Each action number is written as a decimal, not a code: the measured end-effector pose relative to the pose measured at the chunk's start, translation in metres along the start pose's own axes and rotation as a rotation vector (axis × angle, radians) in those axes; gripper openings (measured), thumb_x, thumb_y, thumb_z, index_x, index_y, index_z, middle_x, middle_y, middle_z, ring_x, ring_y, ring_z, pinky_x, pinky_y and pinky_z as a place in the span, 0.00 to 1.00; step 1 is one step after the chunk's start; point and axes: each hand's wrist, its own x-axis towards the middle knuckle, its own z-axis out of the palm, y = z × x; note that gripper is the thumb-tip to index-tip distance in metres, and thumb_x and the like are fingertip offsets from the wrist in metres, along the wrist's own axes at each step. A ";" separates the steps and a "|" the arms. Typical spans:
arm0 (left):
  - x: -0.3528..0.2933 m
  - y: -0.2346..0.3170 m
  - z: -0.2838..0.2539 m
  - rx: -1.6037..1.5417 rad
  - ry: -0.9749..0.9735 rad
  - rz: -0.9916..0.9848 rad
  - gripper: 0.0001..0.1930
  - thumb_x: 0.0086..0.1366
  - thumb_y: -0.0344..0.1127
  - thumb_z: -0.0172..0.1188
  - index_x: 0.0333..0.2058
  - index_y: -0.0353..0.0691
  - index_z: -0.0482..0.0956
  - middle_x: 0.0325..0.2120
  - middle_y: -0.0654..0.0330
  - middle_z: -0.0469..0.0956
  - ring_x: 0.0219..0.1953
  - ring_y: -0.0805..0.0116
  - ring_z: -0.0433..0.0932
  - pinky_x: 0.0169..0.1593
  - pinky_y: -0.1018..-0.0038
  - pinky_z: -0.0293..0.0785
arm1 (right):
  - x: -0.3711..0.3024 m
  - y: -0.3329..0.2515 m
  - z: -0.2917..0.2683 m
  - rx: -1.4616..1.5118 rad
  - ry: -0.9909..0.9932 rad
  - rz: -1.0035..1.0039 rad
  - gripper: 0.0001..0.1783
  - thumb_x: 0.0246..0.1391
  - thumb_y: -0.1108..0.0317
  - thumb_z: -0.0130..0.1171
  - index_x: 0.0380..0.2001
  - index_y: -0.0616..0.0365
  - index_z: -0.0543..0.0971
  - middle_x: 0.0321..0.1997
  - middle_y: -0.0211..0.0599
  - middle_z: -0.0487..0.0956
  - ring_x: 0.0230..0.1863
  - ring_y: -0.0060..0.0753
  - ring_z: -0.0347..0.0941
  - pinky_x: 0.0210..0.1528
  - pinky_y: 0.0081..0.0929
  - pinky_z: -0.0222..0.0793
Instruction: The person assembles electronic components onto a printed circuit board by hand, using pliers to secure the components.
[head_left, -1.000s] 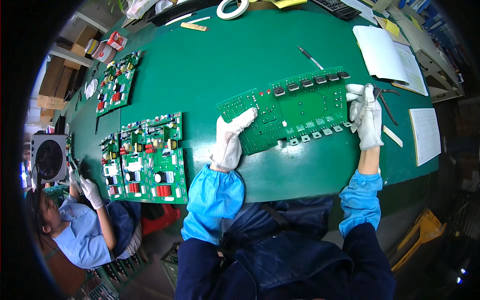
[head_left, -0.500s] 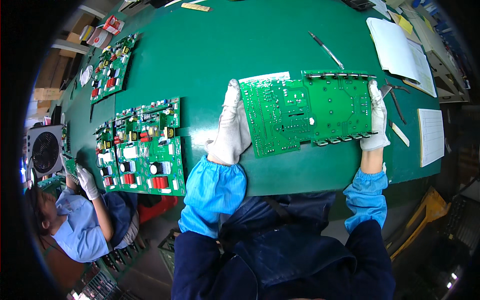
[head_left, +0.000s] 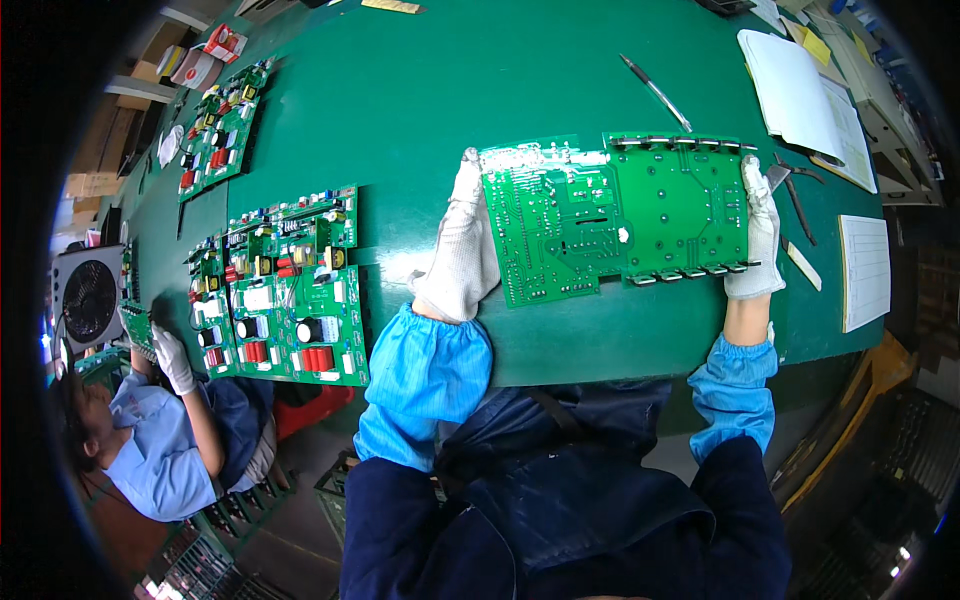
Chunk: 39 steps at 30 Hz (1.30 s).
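Between my two gloved hands a large green circuit board [head_left: 590,225] is held up above the table, its solder side facing me. Rows of dark, tab-like parts stick out along its upper and lower right edges. My left hand [head_left: 462,235] grips the left edge, thumb at the upper corner, its other fingers mostly hidden behind the board. My right hand [head_left: 758,235] grips the right edge in the same way, thumb on the front. Both hands wear white knit gloves, with blue sleeve covers [head_left: 428,375] on the forearms.
Populated circuit boards [head_left: 300,310] lie at the left, another group [head_left: 222,135] farther back. A pen [head_left: 655,92], pliers [head_left: 797,200], a pale strip [head_left: 802,266], papers [head_left: 790,100] and a form sheet [head_left: 864,272] lie around. A co-worker [head_left: 165,430] sits at the far left near a fan [head_left: 90,293].
The board has tilted slightly in my hands, and a bright reflection now lies across its upper left part. My grip stays the same.
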 end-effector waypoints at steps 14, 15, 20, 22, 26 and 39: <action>0.000 0.000 -0.003 -0.034 0.000 -0.015 0.32 0.66 0.61 0.41 0.55 0.39 0.67 0.52 0.54 0.72 0.52 0.61 0.71 0.55 0.62 0.68 | 0.006 0.004 -0.007 -0.035 -0.018 0.006 0.17 0.61 0.61 0.52 0.50 0.56 0.75 0.46 0.26 0.77 0.45 0.18 0.74 0.47 0.18 0.70; 0.000 0.000 -0.002 -0.034 0.003 -0.013 0.32 0.66 0.61 0.41 0.55 0.39 0.67 0.52 0.54 0.72 0.52 0.61 0.71 0.55 0.62 0.68 | 0.007 0.004 -0.009 -0.017 -0.024 0.006 0.17 0.61 0.61 0.52 0.49 0.56 0.76 0.45 0.26 0.77 0.44 0.19 0.74 0.46 0.18 0.71; 0.000 0.001 -0.001 0.002 0.006 -0.032 0.33 0.65 0.62 0.42 0.56 0.39 0.67 0.53 0.54 0.70 0.53 0.60 0.71 0.56 0.61 0.67 | 0.008 0.003 -0.010 -0.007 -0.018 0.041 0.16 0.60 0.60 0.53 0.46 0.55 0.77 0.43 0.27 0.78 0.41 0.19 0.75 0.42 0.18 0.72; -0.002 0.003 0.002 -0.007 -0.004 -0.036 0.33 0.66 0.61 0.42 0.56 0.38 0.65 0.54 0.53 0.69 0.54 0.60 0.69 0.57 0.61 0.66 | 0.008 0.004 -0.008 -0.008 0.002 0.042 0.15 0.60 0.59 0.54 0.45 0.55 0.77 0.42 0.27 0.79 0.39 0.19 0.76 0.40 0.18 0.73; -0.004 0.002 -0.001 -0.013 -0.049 -0.011 0.33 0.67 0.61 0.42 0.58 0.38 0.62 0.56 0.52 0.66 0.56 0.59 0.66 0.58 0.60 0.65 | 0.004 0.002 -0.001 0.024 0.037 0.054 0.18 0.57 0.55 0.56 0.46 0.53 0.76 0.39 0.25 0.77 0.38 0.16 0.74 0.38 0.16 0.72; -0.006 0.002 -0.006 0.002 -0.168 -0.018 0.35 0.66 0.61 0.42 0.60 0.39 0.60 0.58 0.53 0.63 0.58 0.59 0.64 0.59 0.57 0.62 | 0.011 0.010 -0.019 0.124 0.060 0.024 0.18 0.57 0.58 0.57 0.47 0.53 0.76 0.43 0.25 0.77 0.42 0.18 0.74 0.43 0.18 0.70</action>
